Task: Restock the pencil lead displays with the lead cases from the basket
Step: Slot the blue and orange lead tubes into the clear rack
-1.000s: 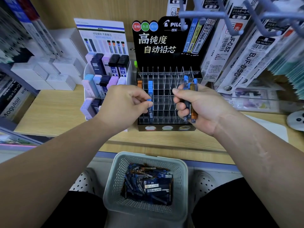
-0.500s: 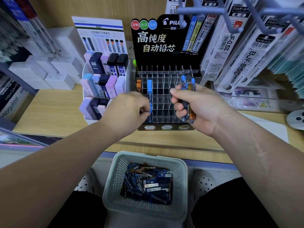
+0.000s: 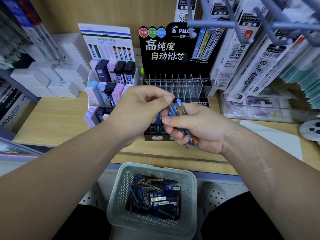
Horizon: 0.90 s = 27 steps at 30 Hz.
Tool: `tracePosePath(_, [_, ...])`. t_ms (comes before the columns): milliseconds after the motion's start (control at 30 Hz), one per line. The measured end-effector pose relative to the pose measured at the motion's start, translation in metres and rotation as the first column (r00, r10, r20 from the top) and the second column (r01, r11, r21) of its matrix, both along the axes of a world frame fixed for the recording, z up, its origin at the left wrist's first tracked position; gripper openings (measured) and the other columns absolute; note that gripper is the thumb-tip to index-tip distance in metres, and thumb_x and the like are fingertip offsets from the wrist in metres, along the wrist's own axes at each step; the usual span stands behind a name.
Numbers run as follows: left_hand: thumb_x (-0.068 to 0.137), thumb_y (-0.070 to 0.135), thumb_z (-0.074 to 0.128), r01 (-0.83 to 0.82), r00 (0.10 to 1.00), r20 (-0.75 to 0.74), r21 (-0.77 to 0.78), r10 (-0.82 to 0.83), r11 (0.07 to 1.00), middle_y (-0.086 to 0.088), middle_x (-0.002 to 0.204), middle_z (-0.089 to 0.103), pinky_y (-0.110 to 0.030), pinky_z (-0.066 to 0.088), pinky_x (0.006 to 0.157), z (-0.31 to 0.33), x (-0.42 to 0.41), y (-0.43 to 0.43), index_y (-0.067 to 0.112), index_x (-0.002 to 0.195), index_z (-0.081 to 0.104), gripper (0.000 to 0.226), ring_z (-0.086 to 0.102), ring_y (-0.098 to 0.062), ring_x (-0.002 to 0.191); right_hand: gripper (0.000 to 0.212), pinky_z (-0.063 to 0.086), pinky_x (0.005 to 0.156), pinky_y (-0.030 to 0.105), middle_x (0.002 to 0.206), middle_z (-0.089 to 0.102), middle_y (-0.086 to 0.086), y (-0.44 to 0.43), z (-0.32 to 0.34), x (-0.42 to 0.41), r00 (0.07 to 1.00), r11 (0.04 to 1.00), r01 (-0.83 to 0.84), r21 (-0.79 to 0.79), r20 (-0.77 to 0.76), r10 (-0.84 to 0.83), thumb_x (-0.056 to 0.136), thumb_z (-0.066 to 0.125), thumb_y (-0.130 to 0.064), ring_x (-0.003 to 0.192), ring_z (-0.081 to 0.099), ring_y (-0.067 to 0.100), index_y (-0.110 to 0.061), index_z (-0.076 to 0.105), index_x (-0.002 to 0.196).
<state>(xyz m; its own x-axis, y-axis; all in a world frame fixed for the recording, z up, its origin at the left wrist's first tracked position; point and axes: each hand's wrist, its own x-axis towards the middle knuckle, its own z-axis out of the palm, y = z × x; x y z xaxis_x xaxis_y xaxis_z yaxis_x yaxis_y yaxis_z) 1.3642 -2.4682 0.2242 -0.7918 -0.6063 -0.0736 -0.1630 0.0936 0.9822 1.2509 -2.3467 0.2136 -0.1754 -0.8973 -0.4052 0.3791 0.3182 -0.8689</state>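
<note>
My right hand (image 3: 199, 125) grips a small bundle of lead cases (image 3: 181, 110), blue-capped ones and an orange one, held slantwise in front of the clear Pilot display (image 3: 190, 87). My left hand (image 3: 138, 110) is right beside it, thumb and forefinger pinched on the top end of one case in that bundle. One blue case (image 3: 158, 118) stands in a left slot of the display, partly hidden by my hands. Below, the grey perforated basket (image 3: 155, 166) holds several more lead cases (image 3: 155, 196).
A white tiered rack of pastel and black lead boxes (image 3: 107, 90) stands left of the display. White boxes (image 3: 62, 87) sit further left. Hanging refill packs (image 3: 251, 66) and grey hooks (image 3: 216, 23) crowd the right and top. A white round object (image 3: 311, 129) lies at the right edge.
My left hand left the blue case standing in the display slot and moved right to the bundle. My right hand tilted the bundle and came lower, meeting the left hand.
</note>
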Motion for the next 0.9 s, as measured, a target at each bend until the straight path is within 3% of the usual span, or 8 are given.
tracePosePath(167, [0.090,0.013,0.071,-0.025,0.999,0.034,0.079,0.023,0.997,-0.005,0.067,0.066,-0.016,0.038,0.046,-0.002,0.002,-0.002,0.011,0.086,0.075,0.006,0.044,-0.010,0.050,0.009,0.034,0.043,0.020,0.068,0.058,0.005,-0.001,-0.001,0.000,0.992,0.999,0.034,-0.003,-0.121,-0.034,0.095,0.065,-0.003,0.050,0.046,0.010,-0.010,0.060,0.093])
tracePosePath(300, [0.090,0.018,0.071,0.004,0.998,0.056,0.039,-0.006,0.999,-0.008,0.069,0.066,-0.017,0.040,0.048,-0.002,0.003,-0.006,0.007,0.083,0.075,0.014,0.046,-0.013,0.056,0.009,0.034,0.044,0.022,0.068,0.059,0.005,-0.001,-0.002,0.001,0.978,1.000,0.003,-0.008,-0.208,-0.004,0.095,0.066,-0.005,0.050,0.045,0.011,-0.010,0.058,0.095])
tracePosePath(467, [0.091,0.014,0.068,-0.022,0.998,0.054,0.109,0.016,0.994,-0.001,0.065,0.065,-0.020,0.037,0.047,-0.001,0.003,-0.013,0.010,0.088,0.075,0.009,0.045,-0.011,0.050,0.010,0.034,0.044,0.022,0.069,0.059,0.005,-0.001,-0.002,0.000,0.980,1.000,0.007,-0.022,-0.198,-0.011,0.096,0.067,-0.010,0.050,0.046,0.011,-0.013,0.058,0.091])
tracePosePath(633, [0.092,0.006,0.064,-0.120,0.992,-0.004,0.188,0.123,0.975,-0.007,0.071,0.067,-0.022,0.033,0.044,0.011,0.007,-0.031,0.006,0.088,0.072,0.008,0.047,-0.013,0.047,0.012,0.033,0.045,0.022,0.070,0.061,0.006,0.002,-0.001,-0.006,0.982,1.000,-0.010,0.003,-0.190,0.010,0.093,0.068,-0.008,0.051,0.046,0.011,-0.013,0.059,0.092])
tracePosePath(767, [0.089,0.005,0.068,-0.201,0.980,-0.012,0.011,0.201,0.980,-0.009,0.069,0.068,-0.022,0.036,0.044,0.017,0.015,-0.046,0.012,0.079,0.073,0.013,0.048,-0.013,0.045,0.018,0.033,0.044,0.022,0.068,0.064,0.005,0.005,0.001,-0.016,0.974,0.996,0.041,0.083,-0.227,-0.022,0.089,0.071,0.001,0.050,0.046,0.011,-0.012,0.060,0.096])
tracePosePath(833, [0.086,0.007,0.073,-0.178,0.982,0.040,-0.136,0.185,0.975,-0.015,0.067,0.067,-0.019,0.038,0.044,0.014,0.019,-0.042,0.013,0.080,0.074,0.009,0.050,-0.014,0.045,0.017,0.035,0.043,0.021,0.069,0.064,0.007,0.004,0.000,-0.018,0.970,0.988,0.117,0.099,-0.224,-0.092,0.089,0.071,0.000,0.050,0.047,0.011,-0.012,0.061,0.096])
tracePosePath(900, [0.084,0.009,0.077,-0.108,0.986,0.096,-0.242,0.134,0.964,-0.006,0.059,0.066,-0.015,0.040,0.045,0.006,0.021,-0.034,0.015,0.079,0.074,0.008,0.053,-0.011,0.044,0.014,0.035,0.043,0.021,0.070,0.064,0.008,0.002,-0.003,-0.018,0.957,0.971,0.216,0.103,-0.219,-0.190,0.090,0.070,-0.001,0.050,0.047,0.011,-0.012,0.062,0.095])
